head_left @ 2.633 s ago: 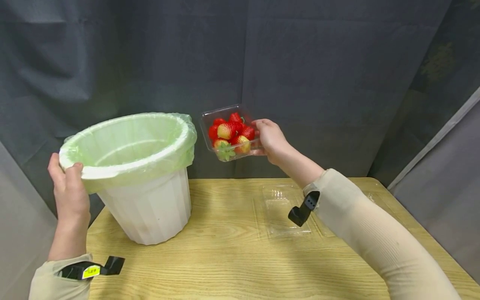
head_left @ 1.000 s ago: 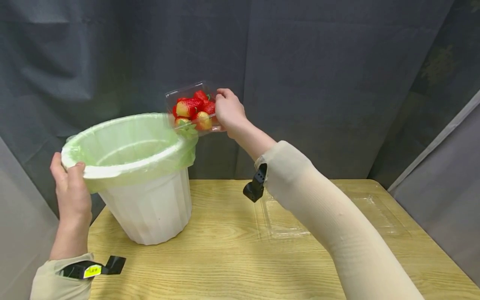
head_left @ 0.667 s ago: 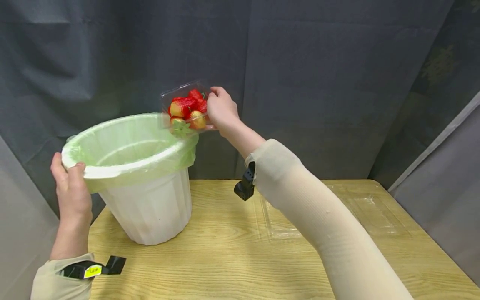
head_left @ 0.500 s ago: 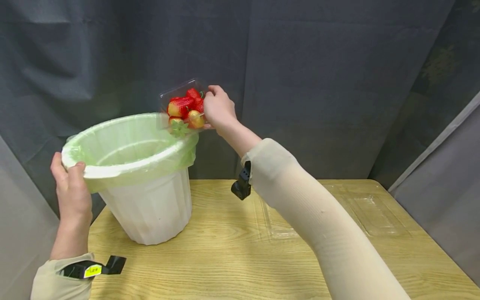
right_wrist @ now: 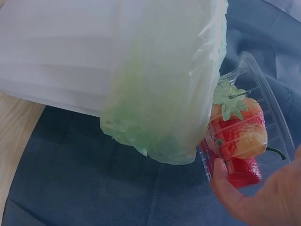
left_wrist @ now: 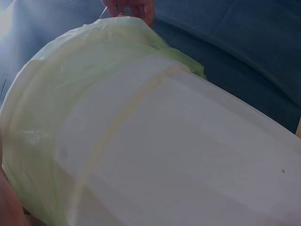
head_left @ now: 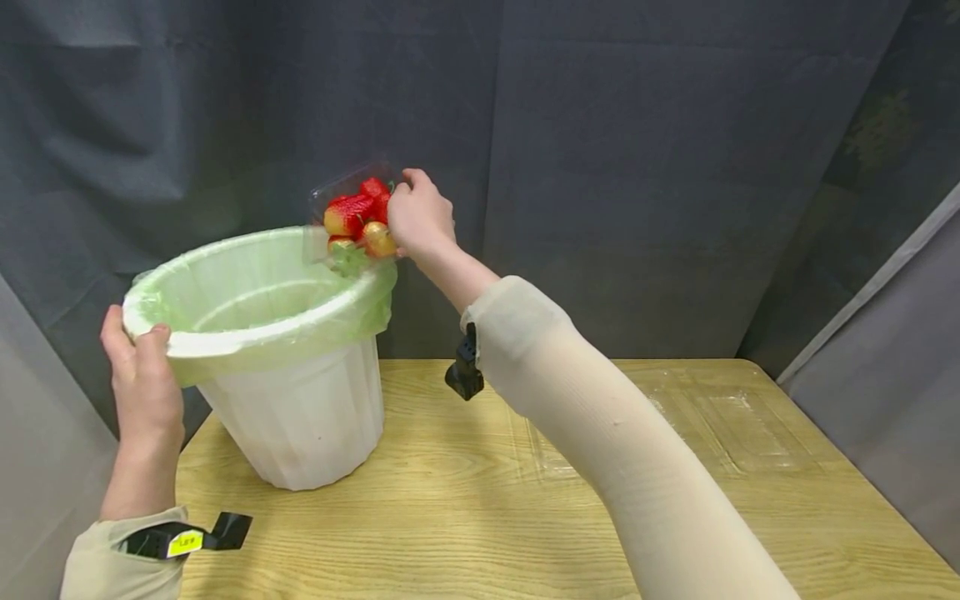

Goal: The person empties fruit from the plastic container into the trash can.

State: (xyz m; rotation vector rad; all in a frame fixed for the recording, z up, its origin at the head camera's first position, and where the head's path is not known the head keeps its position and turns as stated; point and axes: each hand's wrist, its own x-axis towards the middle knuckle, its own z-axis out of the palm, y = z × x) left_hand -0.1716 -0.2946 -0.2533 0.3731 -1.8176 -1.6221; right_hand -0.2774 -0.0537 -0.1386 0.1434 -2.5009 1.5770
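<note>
My left hand (head_left: 146, 383) grips the left rim of a white trash bin (head_left: 300, 425) with its thumb over the edge. A pale green bag (head_left: 277, 358) lines the bin and folds over its rim. In my right hand (head_left: 423, 217) is a clear plastic container (head_left: 318, 196), held by its right side and tilted toward the bin's mouth. Several red and yellowish strawberries (head_left: 348, 215) lie inside it, one with a green leafy cap. The container's left part overlaps the bin's right rim in the head view. In the right wrist view the bag hides part of the strawberries (right_wrist: 244, 141).
Clear plastic trays or lids (head_left: 742, 425) lie flat on the wooden table (head_left: 420, 533) at the right, partly behind my right forearm. A dark curtain (head_left: 637, 167) hangs behind the table. The bin stands at the table's left side.
The right hand has carried the container of strawberries left and upward, from beside the bin to over its right rim, and tilted it somewhat. The left hand and the bin have hardly moved.
</note>
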